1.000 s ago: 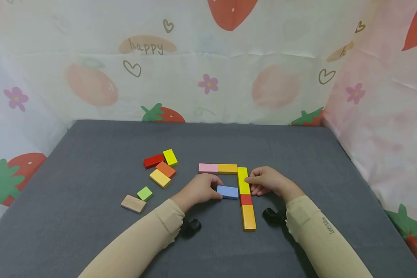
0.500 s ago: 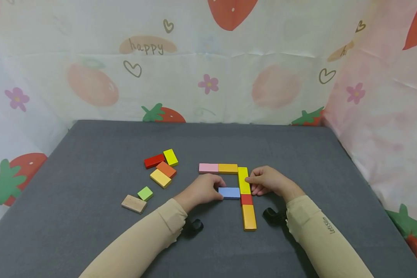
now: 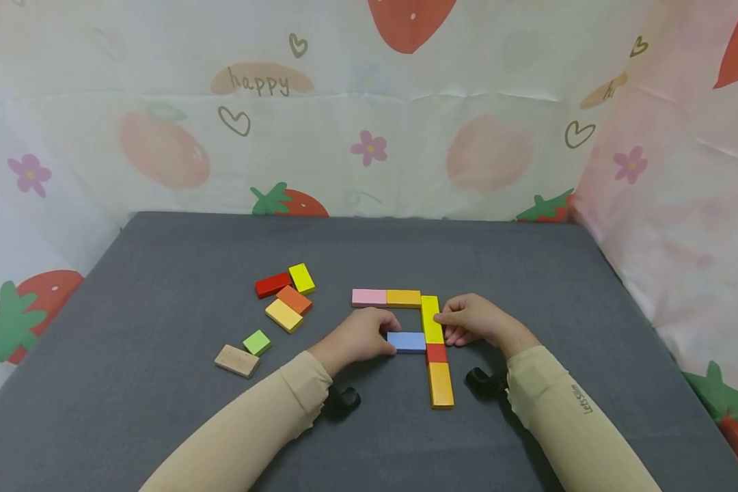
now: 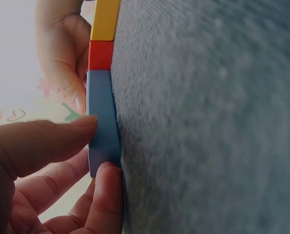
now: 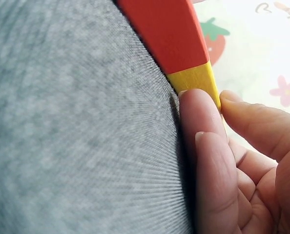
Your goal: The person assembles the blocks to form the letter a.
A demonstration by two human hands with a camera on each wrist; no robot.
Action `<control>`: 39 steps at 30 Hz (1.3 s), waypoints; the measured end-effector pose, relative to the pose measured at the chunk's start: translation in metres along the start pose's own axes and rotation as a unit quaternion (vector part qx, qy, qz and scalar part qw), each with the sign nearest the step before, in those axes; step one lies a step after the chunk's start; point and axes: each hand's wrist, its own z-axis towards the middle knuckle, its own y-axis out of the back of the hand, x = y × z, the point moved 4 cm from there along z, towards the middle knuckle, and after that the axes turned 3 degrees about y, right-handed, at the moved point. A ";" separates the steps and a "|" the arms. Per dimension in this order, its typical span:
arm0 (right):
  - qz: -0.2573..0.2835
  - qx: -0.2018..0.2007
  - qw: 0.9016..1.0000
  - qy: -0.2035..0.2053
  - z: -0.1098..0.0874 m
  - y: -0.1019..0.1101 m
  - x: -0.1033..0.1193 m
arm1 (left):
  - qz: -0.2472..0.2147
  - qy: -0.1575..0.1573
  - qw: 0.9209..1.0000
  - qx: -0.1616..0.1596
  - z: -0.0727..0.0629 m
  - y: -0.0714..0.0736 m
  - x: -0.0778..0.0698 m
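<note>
My left hand [image 3: 359,333] pinches the left end of a blue block [image 3: 406,342]; in the left wrist view its thumb lies on the top face and its fingers bend round the end. The blue block's right end meets a column made of a yellow block [image 3: 432,320], a small red block [image 3: 436,353] and an orange-yellow block [image 3: 441,386]. From the right side my right hand [image 3: 482,321] holds the yellow block, thumb on top and fingers curled against its side [image 5: 194,80]. A pink block [image 3: 369,298] and another orange-yellow block [image 3: 403,298] form a row at the column's far end.
Left on the grey table [image 3: 190,437] lie a red block [image 3: 273,285], a short yellow block [image 3: 302,279], an orange block [image 3: 294,300], a pale yellow block [image 3: 284,316], a green block [image 3: 257,343] and a plain wooden block [image 3: 236,361]. A printed cloth [image 3: 418,102] hangs behind.
The left hand has slid the blue block slightly to the right, up against the column. The right hand keeps its place on the yellow block.
</note>
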 end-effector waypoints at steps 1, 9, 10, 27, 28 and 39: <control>-0.001 0.000 1.000 0.001 0.000 0.000 0.000 | -0.002 0.000 1.000 0.001 0.000 0.001 0.001; -0.008 0.001 1.000 0.010 0.000 -0.001 -0.001 | -0.022 0.009 1.000 -0.004 -0.003 0.012 0.013; -0.009 0.001 1.000 0.010 0.000 -0.001 -0.001 | -0.026 0.012 1.000 -0.005 -0.004 0.015 0.014; -0.010 0.000 1.000 0.015 -0.002 -0.001 0.001 | -0.065 0.028 0.995 -0.068 -0.040 0.074 0.048; -0.011 0.000 1.000 0.016 -0.002 -0.001 0.001 | -0.067 0.030 0.994 -0.076 -0.043 0.078 0.052; -0.014 -0.003 1.000 0.013 0.000 -0.001 -0.002 | -0.060 0.051 0.990 -0.121 -0.076 0.113 0.093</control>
